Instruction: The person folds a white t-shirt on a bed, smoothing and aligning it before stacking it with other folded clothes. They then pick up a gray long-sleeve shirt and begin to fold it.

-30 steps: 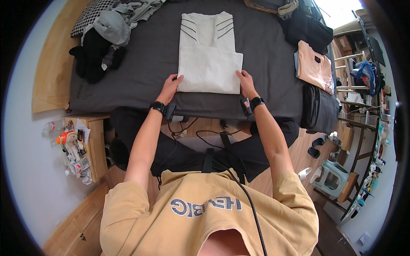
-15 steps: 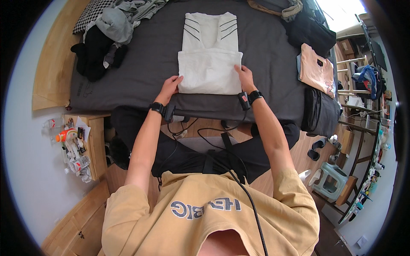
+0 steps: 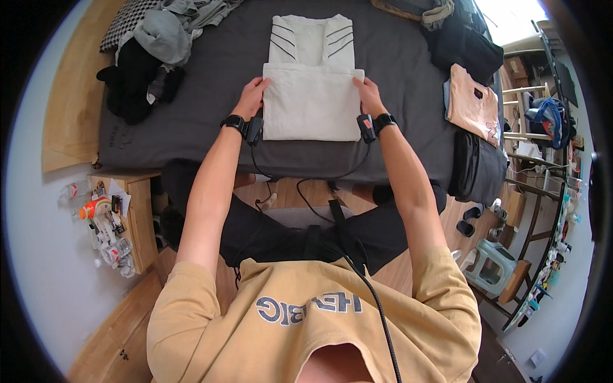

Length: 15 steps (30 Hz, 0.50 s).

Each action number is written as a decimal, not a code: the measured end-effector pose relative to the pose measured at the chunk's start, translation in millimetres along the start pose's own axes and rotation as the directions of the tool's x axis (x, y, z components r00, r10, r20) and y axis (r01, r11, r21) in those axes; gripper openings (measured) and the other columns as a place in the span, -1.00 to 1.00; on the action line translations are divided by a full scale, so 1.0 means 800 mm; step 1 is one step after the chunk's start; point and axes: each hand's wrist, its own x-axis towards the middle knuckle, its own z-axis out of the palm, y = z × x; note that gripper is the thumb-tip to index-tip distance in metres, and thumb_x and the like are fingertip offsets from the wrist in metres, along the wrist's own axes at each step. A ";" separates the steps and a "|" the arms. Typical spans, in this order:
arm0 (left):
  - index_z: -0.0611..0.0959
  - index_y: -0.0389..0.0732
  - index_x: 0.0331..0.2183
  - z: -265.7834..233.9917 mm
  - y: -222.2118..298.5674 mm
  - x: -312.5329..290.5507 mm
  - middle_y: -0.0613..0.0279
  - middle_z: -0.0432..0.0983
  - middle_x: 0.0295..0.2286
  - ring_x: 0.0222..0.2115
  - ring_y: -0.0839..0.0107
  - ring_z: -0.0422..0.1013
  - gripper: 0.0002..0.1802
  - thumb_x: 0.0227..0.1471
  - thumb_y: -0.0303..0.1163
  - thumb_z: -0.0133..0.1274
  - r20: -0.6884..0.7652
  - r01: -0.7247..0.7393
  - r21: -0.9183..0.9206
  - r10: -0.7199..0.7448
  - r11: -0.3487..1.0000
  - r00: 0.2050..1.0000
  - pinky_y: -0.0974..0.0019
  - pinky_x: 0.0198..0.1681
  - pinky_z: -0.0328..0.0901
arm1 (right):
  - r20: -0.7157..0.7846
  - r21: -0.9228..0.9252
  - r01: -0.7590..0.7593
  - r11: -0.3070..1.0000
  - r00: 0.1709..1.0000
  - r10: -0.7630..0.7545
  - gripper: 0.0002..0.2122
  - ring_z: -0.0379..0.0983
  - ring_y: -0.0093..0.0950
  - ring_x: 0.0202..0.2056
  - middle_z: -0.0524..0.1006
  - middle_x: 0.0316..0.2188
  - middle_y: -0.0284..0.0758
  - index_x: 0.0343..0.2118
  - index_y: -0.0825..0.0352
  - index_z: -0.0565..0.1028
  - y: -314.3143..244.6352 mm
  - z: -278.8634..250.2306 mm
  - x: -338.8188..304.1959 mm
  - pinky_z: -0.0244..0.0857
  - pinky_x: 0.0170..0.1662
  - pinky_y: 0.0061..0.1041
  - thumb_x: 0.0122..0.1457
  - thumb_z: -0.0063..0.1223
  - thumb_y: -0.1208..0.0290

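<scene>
- Gripping the white shirt (image 3: 313, 105) in the left hand (image 3: 253, 94), right at the upper left corner of its folded-up flap!
- Matching that on the other side with the right hand (image 3: 369, 94), closed on the flap's upper right corner; can't tell how far under the cloth either set of fingers goes.
- Keeping the shirt flat and straight between both hands, stretching beyond them toward its dark-striped shoulders.
- Working over the grey sheet (image 3: 217, 83), directly beneath both hands.
- Wearing black wristbands (image 3: 236, 124) just behind both hands, with small black boxes (image 3: 255, 131) on the inner sides.
- Glancing well left of the left hand: black clothes (image 3: 131, 80) near a grey heap (image 3: 163, 38).
- Swinging well right of the right hand: a peach shirt (image 3: 469, 105), just above a dark pile (image 3: 476, 166) and just below a black garment (image 3: 466, 51).
- Dropping down-left of the left hand: a wooden cabinet (image 3: 143, 220), next to bottles (image 3: 96, 207).
- Finding, far down-right of the right hand, dark slippers (image 3: 465, 228) and a blue-grey stool (image 3: 490, 247).
</scene>
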 end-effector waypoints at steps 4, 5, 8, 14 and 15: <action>0.51 -0.22 0.18 0.001 -0.021 -0.030 0.23 0.60 -0.09 -0.16 0.41 0.53 -0.46 0.32 -0.12 0.17 -0.082 0.040 0.032 -0.037 0.999 0.996 0.30 -0.10 0.43 | -0.152 -0.214 -0.034 0.976 0.988 0.002 -0.63 0.55 -0.51 -0.24 0.64 -0.23 -0.32 -0.02 0.49 0.57 0.027 -0.010 -0.011 0.44 -0.17 -0.41 0.33 0.21 0.24; 0.51 -0.23 0.17 0.000 -0.030 -0.044 0.21 0.60 -0.08 -0.15 0.41 0.53 -0.46 0.32 -0.12 0.17 -0.102 0.036 0.070 -0.029 0.997 0.994 0.31 -0.10 0.43 | -0.137 -0.149 0.004 0.989 0.990 -0.024 -0.62 0.53 -0.53 -0.25 0.64 -0.25 -0.33 -0.03 0.50 0.57 0.039 -0.010 -0.022 0.43 -0.17 -0.43 0.33 0.21 0.22; 0.55 -0.28 0.13 -0.003 -0.066 -0.098 0.16 0.61 -0.08 -0.16 0.46 0.52 -0.50 0.32 -0.16 0.18 -0.140 -0.010 0.209 0.040 0.978 0.989 0.36 -0.13 0.42 | -0.033 -0.190 0.010 0.982 0.999 -0.017 -0.63 0.51 -0.56 -0.26 0.65 -0.23 -0.33 -0.02 0.49 0.58 0.068 -0.021 -0.072 0.42 -0.17 -0.44 0.38 0.15 0.22; 0.61 -0.32 -0.02 -0.010 -0.104 -0.148 0.22 0.68 -0.33 -0.36 0.55 0.47 -0.65 0.29 -0.28 0.21 -0.114 -0.159 0.270 0.195 0.950 0.974 0.40 -0.30 0.35 | -0.009 -0.395 0.075 0.916 0.996 -0.086 -0.62 0.49 -0.57 -0.33 0.65 -0.35 -0.35 -0.10 0.52 0.59 0.100 -0.031 -0.140 0.39 -0.22 -0.41 0.43 0.05 0.19; 0.62 -0.32 -0.04 -0.012 -0.105 -0.153 0.23 0.68 -0.34 -0.37 0.55 0.47 -0.67 0.28 -0.29 0.21 -0.089 -0.182 0.365 0.229 0.913 0.969 0.40 -0.31 0.35 | 0.016 -0.431 0.120 0.894 0.992 -0.125 -0.61 0.49 -0.56 -0.34 0.64 -0.38 -0.32 -0.12 0.54 0.59 0.102 -0.031 -0.145 0.38 -0.22 -0.40 0.43 0.05 0.18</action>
